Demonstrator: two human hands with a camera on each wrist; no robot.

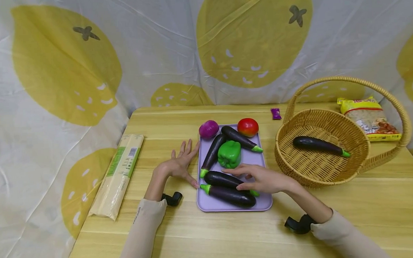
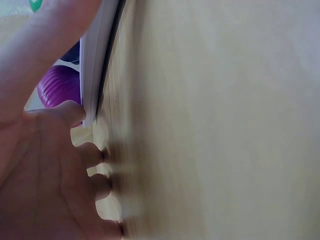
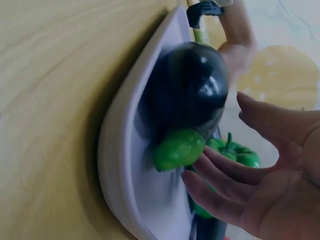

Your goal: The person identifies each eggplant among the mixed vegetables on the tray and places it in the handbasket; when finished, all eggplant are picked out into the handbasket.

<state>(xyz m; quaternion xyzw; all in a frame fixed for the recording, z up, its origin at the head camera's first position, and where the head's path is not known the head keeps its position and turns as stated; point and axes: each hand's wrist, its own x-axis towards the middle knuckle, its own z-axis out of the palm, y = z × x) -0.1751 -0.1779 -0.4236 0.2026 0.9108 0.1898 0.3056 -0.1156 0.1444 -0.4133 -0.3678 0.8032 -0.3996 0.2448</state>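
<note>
A lilac tray (image 1: 234, 210) holds several eggplants, a green bell pepper (image 1: 229, 154), a purple onion (image 1: 208, 129) and a red, round fruit or vegetable (image 1: 248, 127) at its far corner. My left hand (image 1: 178, 165) has its fingers spread on the tabletop, with thumb and forefinger against the tray's left edge. Over the front half of the tray, my right hand (image 1: 263, 179) reaches in from the right, thumb apart from loosely extended fingers. Beneath it lie an eggplant (image 1: 222, 178) and the front eggplant (image 1: 231, 196); the right wrist view shows a green stem end (image 3: 180, 150) beside the fingertips.
Right of the tray stands a wicker basket (image 1: 284, 166) with a tall handle and one eggplant (image 1: 318, 145) inside. Behind it lies a yellow food bag (image 1: 371, 119). A small purple wrapped candy (image 1: 275, 114) is near the back edge. A long plastic-wrapped pack (image 1: 120, 173) lies at left.
</note>
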